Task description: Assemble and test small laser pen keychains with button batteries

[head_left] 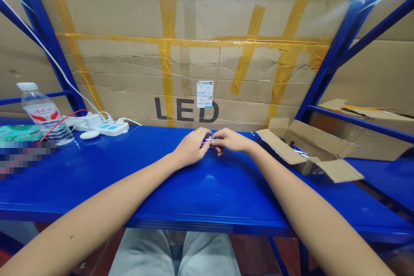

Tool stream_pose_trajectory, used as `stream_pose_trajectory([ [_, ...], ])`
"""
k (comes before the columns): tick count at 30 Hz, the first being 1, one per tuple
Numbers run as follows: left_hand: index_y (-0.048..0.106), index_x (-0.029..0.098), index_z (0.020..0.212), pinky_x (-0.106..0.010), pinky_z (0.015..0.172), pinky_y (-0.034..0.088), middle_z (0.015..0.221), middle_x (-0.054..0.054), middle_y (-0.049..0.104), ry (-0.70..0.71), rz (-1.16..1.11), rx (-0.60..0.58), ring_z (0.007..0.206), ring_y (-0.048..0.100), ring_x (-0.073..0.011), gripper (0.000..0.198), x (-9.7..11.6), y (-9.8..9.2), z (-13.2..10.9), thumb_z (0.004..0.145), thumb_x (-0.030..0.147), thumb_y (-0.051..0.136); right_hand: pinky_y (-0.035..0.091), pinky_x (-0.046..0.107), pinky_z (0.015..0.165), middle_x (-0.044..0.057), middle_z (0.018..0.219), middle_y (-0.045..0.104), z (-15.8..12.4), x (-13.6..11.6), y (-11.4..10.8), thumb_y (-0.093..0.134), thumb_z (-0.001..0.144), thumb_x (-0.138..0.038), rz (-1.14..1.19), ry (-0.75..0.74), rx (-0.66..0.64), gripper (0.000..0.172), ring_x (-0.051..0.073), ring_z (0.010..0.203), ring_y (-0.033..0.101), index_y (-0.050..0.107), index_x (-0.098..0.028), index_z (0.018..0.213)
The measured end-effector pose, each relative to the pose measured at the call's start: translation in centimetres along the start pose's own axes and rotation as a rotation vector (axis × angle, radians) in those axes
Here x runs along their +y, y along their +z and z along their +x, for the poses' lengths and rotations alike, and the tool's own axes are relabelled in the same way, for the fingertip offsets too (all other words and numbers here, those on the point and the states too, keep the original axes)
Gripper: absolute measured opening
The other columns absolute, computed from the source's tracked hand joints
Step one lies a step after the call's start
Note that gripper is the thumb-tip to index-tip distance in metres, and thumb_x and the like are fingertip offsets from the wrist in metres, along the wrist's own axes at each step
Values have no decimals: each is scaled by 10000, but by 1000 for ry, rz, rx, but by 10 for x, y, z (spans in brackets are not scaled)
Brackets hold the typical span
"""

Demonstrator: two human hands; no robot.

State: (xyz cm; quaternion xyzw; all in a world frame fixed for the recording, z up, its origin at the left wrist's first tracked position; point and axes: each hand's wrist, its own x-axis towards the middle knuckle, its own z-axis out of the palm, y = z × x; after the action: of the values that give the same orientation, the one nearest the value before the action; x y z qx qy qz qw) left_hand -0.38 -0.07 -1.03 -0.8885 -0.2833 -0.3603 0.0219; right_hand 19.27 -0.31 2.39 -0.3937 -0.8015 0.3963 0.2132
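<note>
My left hand (pixel 190 146) and my right hand (pixel 230 140) meet at the far middle of the blue shelf top (pixel 136 181). Together they pinch a small shiny purple-and-silver object (pixel 208 141), most of it hidden by the fingers. A ring sits on one finger of my left hand. Both hands rest on or just above the shelf surface. My forearms reach in from the lower corners.
An open cardboard box (pixel 310 151) lies to the right. At the left are a water bottle (pixel 43 114), a white power strip (pixel 108 127) with cables, a small white oval object (pixel 89 134) and a green packet (pixel 19 133). A taped cardboard wall marked LED (pixel 194 60) backs the shelf.
</note>
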Motion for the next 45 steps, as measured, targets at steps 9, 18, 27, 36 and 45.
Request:
stream_pose_trajectory([
  [9, 465, 192, 924, -339, 744, 461, 946, -91, 626, -100, -4, -214, 877, 604, -224, 107, -4, 5, -6, 947, 207, 362, 373, 233, 564, -13, 545, 569, 5, 10, 8, 553, 833, -272, -374, -64, 94, 206, 118, 528, 528, 610, -141, 685],
  [18, 517, 188, 927, -326, 680, 443, 956, -88, 666, -117, 204, -356, 844, 632, -241, 119, 1, 3, -3, 901, 253, 420, 344, 239, 597, 61, 762, 693, 8, 12, 10, 566, 814, -208, -680, -27, 17, 151, 140, 645, 537, 698, -140, 788],
  [27, 600, 174, 935, -322, 703, 467, 1023, -110, 679, 36, 388, -520, 906, 645, -248, 177, 1, -2, 1, 878, 199, 435, 343, 239, 563, 75, 831, 706, 4, 4, 12, 578, 812, -278, -791, 132, -38, 198, 152, 645, 553, 714, -170, 909],
  [36, 640, 188, 919, -318, 747, 461, 977, -87, 689, -49, 210, -547, 912, 636, -246, 143, -12, -7, 0, 861, 193, 510, 328, 238, 570, 81, 829, 696, 3, 0, 11, 554, 843, -263, -807, 145, -16, 192, 143, 645, 531, 701, -150, 892],
  [45, 657, 188, 949, -319, 794, 458, 992, -100, 685, -84, 155, -518, 920, 634, -243, 186, -13, -15, -1, 850, 187, 499, 323, 237, 589, 71, 837, 696, 5, 3, 10, 521, 861, -218, -764, 10, 21, 167, 139, 660, 524, 677, -157, 860],
])
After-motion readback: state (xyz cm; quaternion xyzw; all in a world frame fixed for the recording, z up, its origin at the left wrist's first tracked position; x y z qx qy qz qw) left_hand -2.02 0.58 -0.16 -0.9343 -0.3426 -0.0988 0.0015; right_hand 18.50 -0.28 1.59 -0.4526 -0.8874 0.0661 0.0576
